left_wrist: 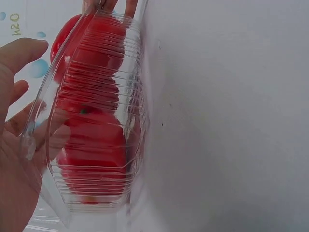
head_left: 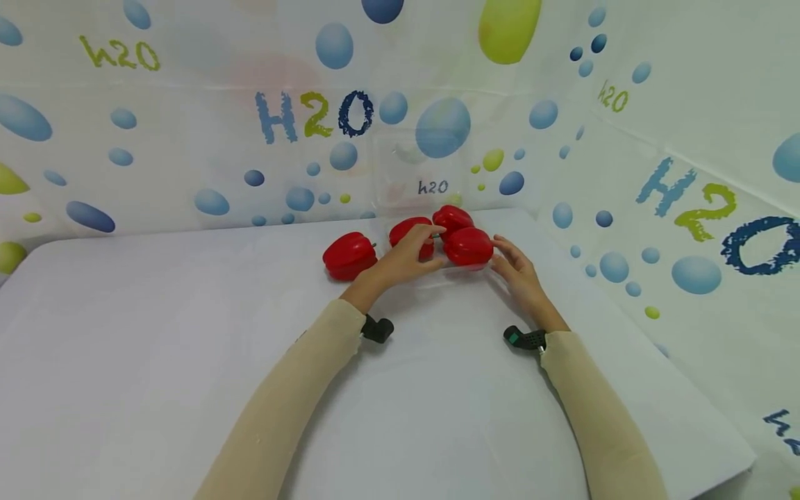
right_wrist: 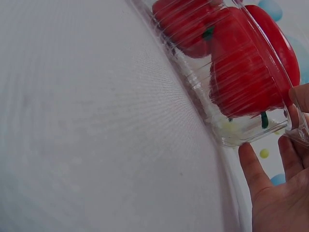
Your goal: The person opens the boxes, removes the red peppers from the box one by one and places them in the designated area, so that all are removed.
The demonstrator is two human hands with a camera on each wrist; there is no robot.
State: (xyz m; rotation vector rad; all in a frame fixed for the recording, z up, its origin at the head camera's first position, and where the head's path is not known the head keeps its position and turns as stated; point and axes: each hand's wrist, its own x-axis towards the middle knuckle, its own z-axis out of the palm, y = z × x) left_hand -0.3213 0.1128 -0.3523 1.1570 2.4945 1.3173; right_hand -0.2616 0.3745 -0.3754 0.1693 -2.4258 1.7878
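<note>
A clear plastic container (left_wrist: 96, 205) holds red bell peppers; through its ribbed wall I see two of them plainly, one with a green stem. In the head view, one bell pepper (head_left: 469, 246) lies at the right, with another pepper (head_left: 453, 217) behind it and a third pepper (head_left: 411, 231) partly behind my left hand (head_left: 409, 257). That hand reaches over the container, thumb apart from the fingers, fingertips close to a stem. My right hand (head_left: 521, 281) is at the container's right end, its fingers fairly straight. Its thumb (right_wrist: 253, 166) touches the lower corner; other fingertips are at the rim.
A separate red bell pepper (head_left: 350, 255) rests on the white table (head_left: 156, 361), left of the container. A patterned sheet (head_left: 219, 160) hangs behind and to the right. What looks like a transparent raised lid (head_left: 406, 170) stands against it.
</note>
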